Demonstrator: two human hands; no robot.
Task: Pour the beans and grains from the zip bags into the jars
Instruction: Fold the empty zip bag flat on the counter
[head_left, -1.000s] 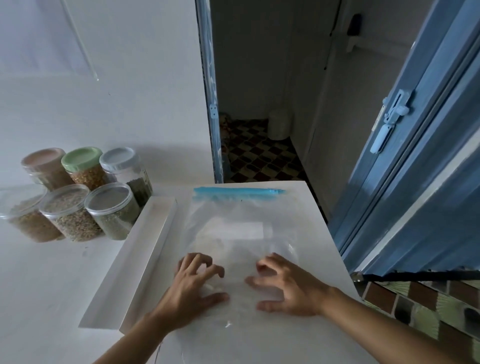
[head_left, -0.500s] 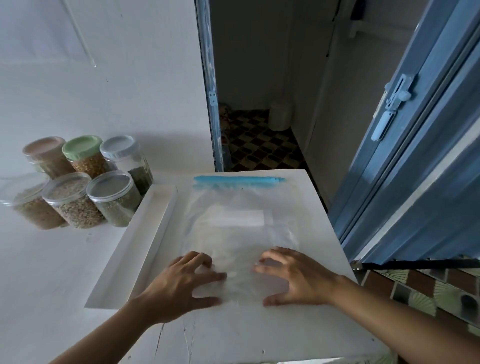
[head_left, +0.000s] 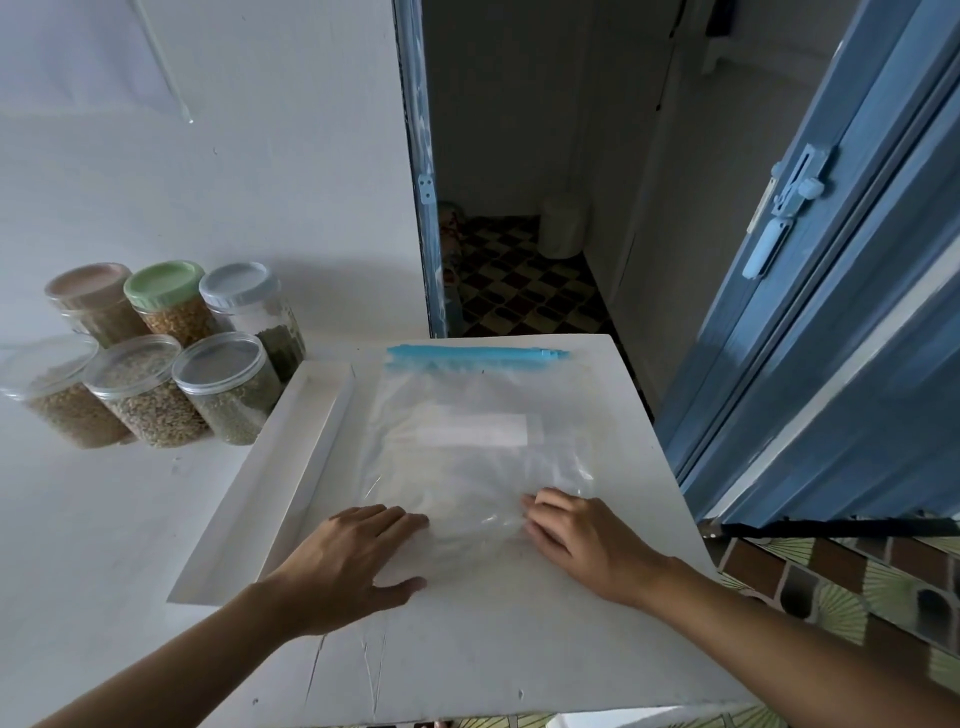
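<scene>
A clear zip bag (head_left: 467, 447) with a blue zip strip (head_left: 475, 355) lies flat and looks empty on the white table (head_left: 519, 649). My left hand (head_left: 353, 558) rests flat on the bag's near left corner, fingers straight. My right hand (head_left: 582, 540) presses on the bag's near right corner, its fingertips hidden in wrinkled plastic. Several lidded jars (head_left: 156, 358) filled with beans and grains stand grouped at the left against the wall.
A white raised ledge (head_left: 280, 467) runs along the table's left side between the jars and the bag. Behind the table is an open doorway (head_left: 519, 208) with a tiled floor. A blue door (head_left: 831, 312) stands at the right, close to the table's right edge.
Both hands have gone from clawed, curled fingers to lying flatter on the bag's near edge. The bag's lower end looks smoother. The camera has tilted slightly.
</scene>
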